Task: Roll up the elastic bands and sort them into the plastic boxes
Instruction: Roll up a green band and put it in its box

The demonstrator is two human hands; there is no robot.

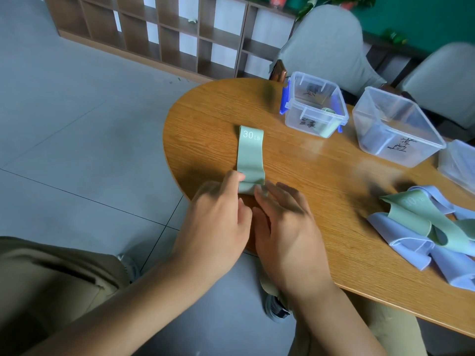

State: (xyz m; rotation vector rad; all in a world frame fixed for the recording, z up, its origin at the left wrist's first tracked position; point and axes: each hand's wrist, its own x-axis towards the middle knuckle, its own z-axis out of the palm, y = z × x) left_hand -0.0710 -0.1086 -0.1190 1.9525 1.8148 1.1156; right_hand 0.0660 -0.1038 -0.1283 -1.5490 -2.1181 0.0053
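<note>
A pale green elastic band point(250, 155) marked "30 LB" lies flat on the wooden table point(321, 173), pointing away from me. Its near end is curled into a small roll. My left hand point(218, 217) pinches the left side of that roll with thumb and fingers. My right hand point(285, 222) holds the right side with its fingertips. A clear box with blue clips point(314, 105) stands behind and holds a rolled green band point(327, 111). Beside it stands a larger clear box point(395, 127) with a handwritten label.
A pile of loose blue and green bands point(431, 232) lies at the right of the table. A third clear container point(460, 163) sits at the right edge. Two grey chairs point(331, 44) stand behind the table, a wooden shelf unit point(154, 27) further back.
</note>
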